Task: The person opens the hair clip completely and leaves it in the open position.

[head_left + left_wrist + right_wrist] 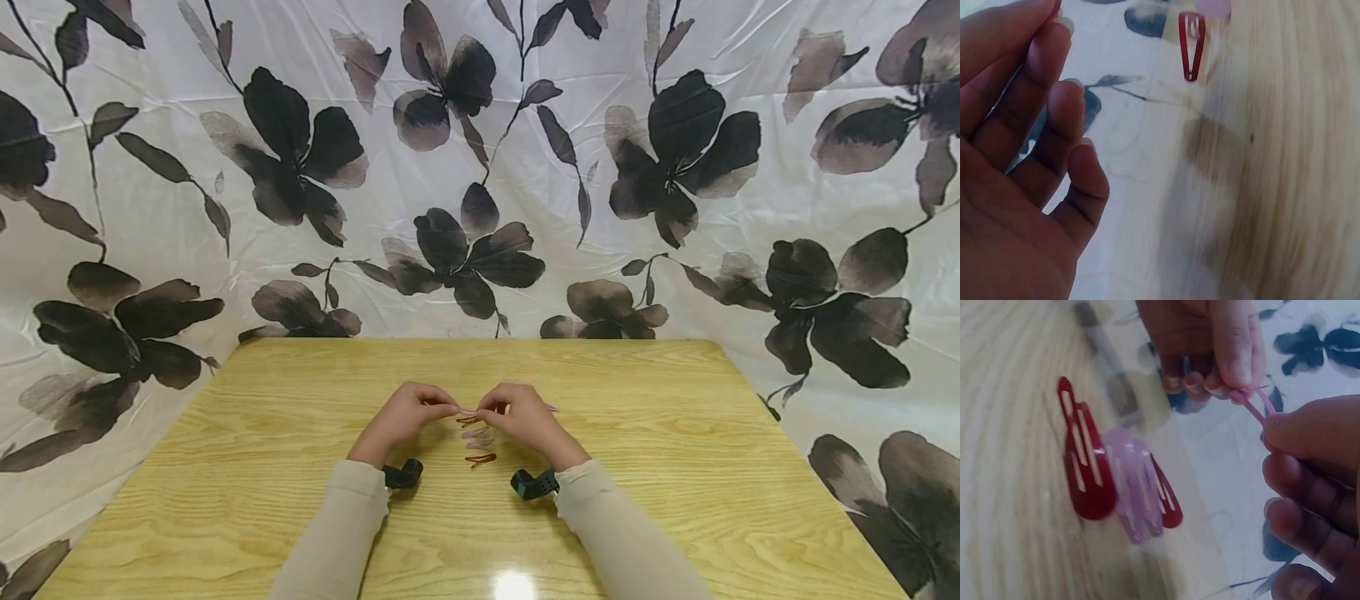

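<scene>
Between both hands is a pink snap hair clip (1250,407), raised above the table. My left hand (408,417) pinches one end with thumb and forefinger; in the left wrist view only a sliver shows at its fingertips. My right hand (525,421) pinches the other end, its remaining fingers curled loosely below. Under the hands, several snap clips lie in a column: a red clip (480,458) nearest me, pale pink clips (477,445) in the middle, and another red clip (468,421) at the far end. The right wrist view shows red clips (1092,475) beside pink ones (1138,481).
A small pink piece (552,407) shows just beyond the right hand, partly hidden by it. The wooden table (225,500) reaches back to a floral cloth (480,167) hanging behind and at the sides. Dark wrist cameras (534,484) sit at both cuffs.
</scene>
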Motion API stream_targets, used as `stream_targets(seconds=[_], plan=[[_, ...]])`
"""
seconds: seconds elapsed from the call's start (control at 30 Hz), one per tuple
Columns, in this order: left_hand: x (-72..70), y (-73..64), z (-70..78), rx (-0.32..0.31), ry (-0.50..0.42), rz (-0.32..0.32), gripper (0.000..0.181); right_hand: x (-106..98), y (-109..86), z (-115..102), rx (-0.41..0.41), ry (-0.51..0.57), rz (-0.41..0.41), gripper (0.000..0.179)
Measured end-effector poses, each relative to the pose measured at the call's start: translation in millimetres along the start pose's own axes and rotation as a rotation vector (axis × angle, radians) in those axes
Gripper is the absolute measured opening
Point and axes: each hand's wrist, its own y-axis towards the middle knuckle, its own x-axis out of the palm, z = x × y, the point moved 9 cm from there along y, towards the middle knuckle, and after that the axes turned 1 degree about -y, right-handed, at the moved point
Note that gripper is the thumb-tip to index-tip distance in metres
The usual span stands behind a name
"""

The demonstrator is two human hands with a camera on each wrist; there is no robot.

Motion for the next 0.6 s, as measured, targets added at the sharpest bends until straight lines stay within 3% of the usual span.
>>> stream_targets(seconds=[0.6], plan=[[-5.0, -6.2, -13.7, -0.03, 0.022, -0.094, 0.011, 26, -1.7, -12, -0.014, -0.093, -0.056, 0.011]])
